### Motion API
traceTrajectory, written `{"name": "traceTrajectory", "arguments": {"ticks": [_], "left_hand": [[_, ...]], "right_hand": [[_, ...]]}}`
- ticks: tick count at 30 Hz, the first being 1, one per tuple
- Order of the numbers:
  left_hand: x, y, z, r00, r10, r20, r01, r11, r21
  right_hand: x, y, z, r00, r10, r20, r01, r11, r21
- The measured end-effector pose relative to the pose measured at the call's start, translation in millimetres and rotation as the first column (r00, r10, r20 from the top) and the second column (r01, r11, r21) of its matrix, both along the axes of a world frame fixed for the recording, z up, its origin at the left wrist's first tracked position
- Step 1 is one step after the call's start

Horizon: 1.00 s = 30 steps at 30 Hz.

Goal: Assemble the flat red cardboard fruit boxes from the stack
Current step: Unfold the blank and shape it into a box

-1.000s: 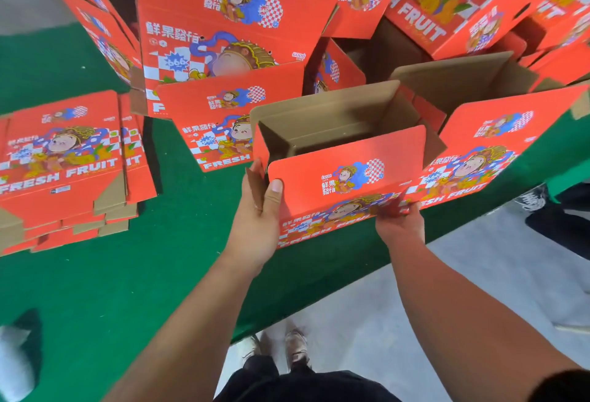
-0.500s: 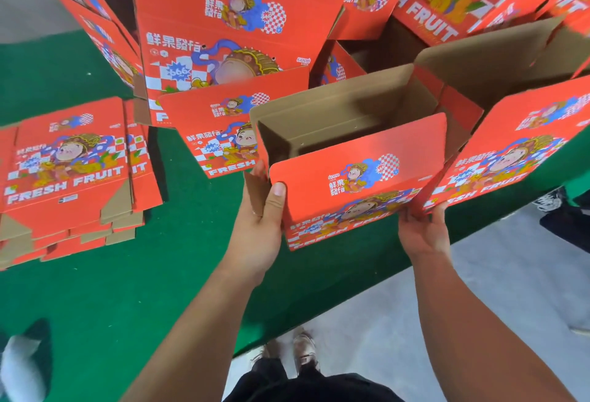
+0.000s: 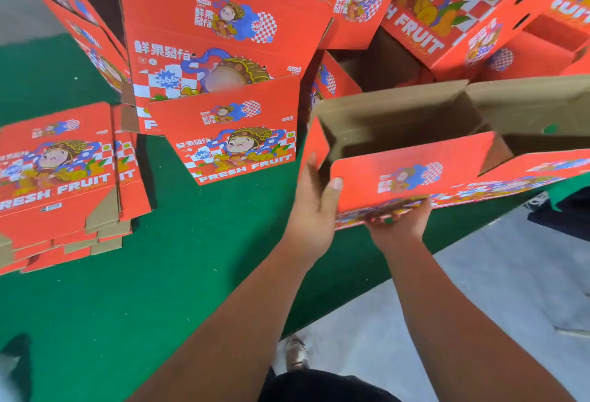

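A half-opened red fruit box (image 3: 412, 175) hangs over the near edge of the green table, its brown inside facing up. My left hand (image 3: 314, 207) grips its left corner, thumb on the red front panel and fingers on the side flap. Under the front panel's lower edge, my right hand (image 3: 399, 221) holds the box from below; its fingertips are hidden by the cardboard. A stack of flat red boxes (image 3: 60, 175) lies at the left of the table.
Assembled red boxes (image 3: 223, 60) are piled behind and to the right (image 3: 453, 12), and one stands in front of the pile (image 3: 236, 139). The green table (image 3: 159, 274) ends at a grey floor. A person's dark shoe (image 3: 539, 200) shows at the right, and my own shoe (image 3: 297, 353) below.
The box has shifted to the right and tilted flatter in my hands. My right hand moved from the box's right end to under the middle of the front panel.
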State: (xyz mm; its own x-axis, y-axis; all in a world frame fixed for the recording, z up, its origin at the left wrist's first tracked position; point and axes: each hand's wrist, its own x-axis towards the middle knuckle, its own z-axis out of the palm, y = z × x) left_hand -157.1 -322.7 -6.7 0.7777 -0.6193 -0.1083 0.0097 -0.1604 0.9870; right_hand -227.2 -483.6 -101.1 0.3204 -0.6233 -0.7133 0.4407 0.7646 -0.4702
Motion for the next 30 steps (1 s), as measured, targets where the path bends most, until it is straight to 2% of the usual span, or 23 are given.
{"name": "traceTrajectory", "arguments": {"ticks": [2, 4, 5, 6, 8, 11, 15, 18, 21, 25, 28, 30], "left_hand": [[3, -19, 3, 0.982, -0.186, -0.027, 0.188, 0.971, 0.148], [8, -34, 6, 0.925, -0.356, -0.133, 0.379, 0.846, 0.375], [10, -37, 7, 0.904, -0.401, -0.148, 0.42, 0.769, 0.482], [13, -38, 6, 0.904, -0.411, -0.118, 0.402, 0.724, 0.561], [20, -34, 1, 0.927, -0.376, -0.004, 0.297, 0.724, 0.622], [20, -17, -15, 0.955, -0.296, 0.01, 0.245, 0.809, 0.534], [14, 12, -37, 0.992, -0.105, -0.067, 0.123, 0.886, 0.446], [23, 37, -48, 0.987, 0.058, -0.152, 0.006, 0.921, 0.388], [33, 69, -54, 0.963, 0.179, -0.2, -0.1, 0.931, 0.352], [48, 120, -61, 0.911, 0.321, -0.26, -0.24, 0.923, 0.301], [59, 166, -65, 0.876, 0.418, -0.242, -0.334, 0.886, 0.321], [71, 202, -67, 0.895, 0.406, -0.184, -0.323, 0.875, 0.359]], "right_hand": [[1, -16, 4, 0.995, -0.081, -0.064, 0.08, 0.996, -0.029], [-2, -24, 8, 0.975, -0.066, -0.213, 0.066, 0.998, -0.005], [-4, -21, 9, 0.953, -0.018, -0.302, 0.026, 0.999, 0.021], [-5, -12, 10, 0.92, 0.052, -0.39, -0.035, 0.998, 0.048], [-4, 16, 8, 0.856, 0.207, -0.473, -0.197, 0.978, 0.073], [-1, 63, -5, 0.814, 0.369, -0.449, -0.367, 0.925, 0.094], [18, 93, -6, 0.804, 0.437, -0.404, -0.458, 0.888, 0.049], [36, 111, 3, 0.81, 0.445, -0.381, -0.468, 0.883, 0.037], [51, 136, 10, 0.774, 0.53, -0.346, -0.546, 0.836, 0.057], [78, 192, 14, 0.681, 0.677, -0.278, -0.699, 0.715, 0.029], [103, 241, 19, 0.548, 0.768, -0.332, -0.821, 0.57, -0.037], [125, 274, 23, 0.449, 0.813, -0.37, -0.888, 0.454, -0.079]]}}
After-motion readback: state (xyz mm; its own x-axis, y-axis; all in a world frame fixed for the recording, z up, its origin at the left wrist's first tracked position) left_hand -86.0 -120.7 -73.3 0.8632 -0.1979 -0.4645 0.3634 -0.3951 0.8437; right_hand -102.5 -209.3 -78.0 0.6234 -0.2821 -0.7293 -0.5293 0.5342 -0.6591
